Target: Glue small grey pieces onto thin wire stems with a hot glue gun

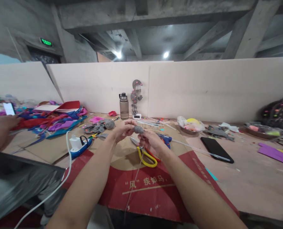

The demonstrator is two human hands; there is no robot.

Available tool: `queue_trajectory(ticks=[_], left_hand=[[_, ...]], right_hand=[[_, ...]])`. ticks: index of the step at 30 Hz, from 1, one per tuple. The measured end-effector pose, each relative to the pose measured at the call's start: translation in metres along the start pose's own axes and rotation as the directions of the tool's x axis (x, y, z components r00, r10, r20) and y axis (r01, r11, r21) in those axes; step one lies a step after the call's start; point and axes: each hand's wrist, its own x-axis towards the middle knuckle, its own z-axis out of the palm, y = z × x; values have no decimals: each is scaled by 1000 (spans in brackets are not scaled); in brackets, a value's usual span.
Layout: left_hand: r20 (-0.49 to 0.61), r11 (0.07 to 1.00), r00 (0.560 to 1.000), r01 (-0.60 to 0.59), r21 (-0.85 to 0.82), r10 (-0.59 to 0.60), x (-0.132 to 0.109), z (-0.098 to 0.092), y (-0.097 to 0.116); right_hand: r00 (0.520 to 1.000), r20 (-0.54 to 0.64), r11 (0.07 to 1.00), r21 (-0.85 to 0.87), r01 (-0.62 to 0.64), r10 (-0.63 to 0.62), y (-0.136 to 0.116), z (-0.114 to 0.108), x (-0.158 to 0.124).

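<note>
A small ball of grey yarn (138, 129) is held up between my two hands over the cardboard. The fingertips of my left hand (124, 129) pinch its left side. My right hand (152, 141) grips it from the right and below, fingers closed. From near the right hand a thin grey strand (134, 179) runs down past the table's front edge. Just below my hands lie scissors (147, 163) with yellow and red handles, partly hidden by the right hand. Beside that hand is a blue glue gun (165, 140), with a clear glue stick (198, 149) reaching right.
Left are a blue power strip (81, 149) with a white cable, grey felt pieces (95, 127) and coloured scraps (60, 122). A bottle (124, 106) and hanging ornament (137, 95) stand behind. A black phone (216, 149) lies right. Another person's hand (3, 127) is far left.
</note>
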Motion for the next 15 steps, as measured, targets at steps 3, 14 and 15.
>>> queue_trajectory(ticks=[3,14,15], left_hand=[[40,1000,999,-1,10,1,1,-2,0],[-286,925,958,-125,-358,19,13,-15,-5],[-282,888,959,-147,-436,21,12,-16,-2]], right_hand=[[992,-98,993,-95,70,-79,-4,-7,3],[985,107,782,-600,171,-134,-3,-3,-3],[990,109,718,-681,144,-94,0,-5,-2]])
